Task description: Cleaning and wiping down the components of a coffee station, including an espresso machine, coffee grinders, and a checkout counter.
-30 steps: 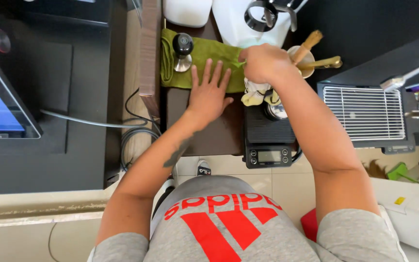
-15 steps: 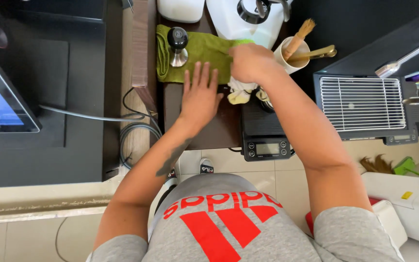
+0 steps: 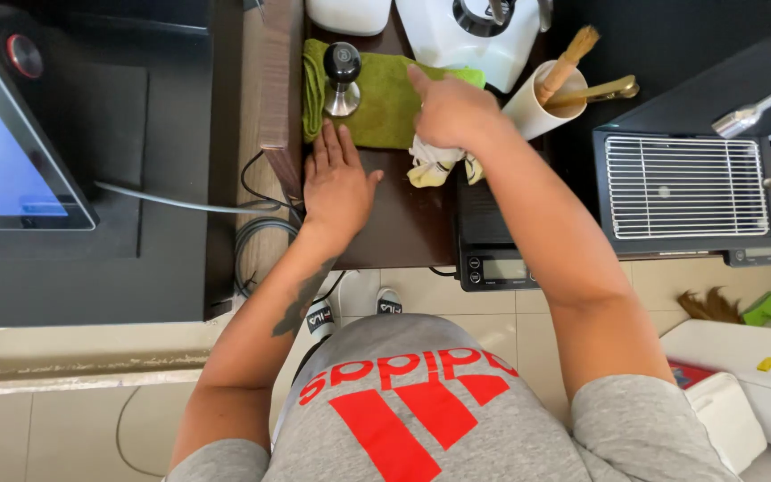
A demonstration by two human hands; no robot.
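Café counter: tamper (image 3: 343,76), scale (image 3: 493,236)

The person wears a grey short-sleeved T-shirt (image 3: 421,419) with a large red striped emblem and red lettering across the chest. Both forearms are bare, and a dark tattoo (image 3: 301,299) runs along the left forearm (image 3: 269,330). White shoes (image 3: 354,312) with dark markings show below the shirt's hem.
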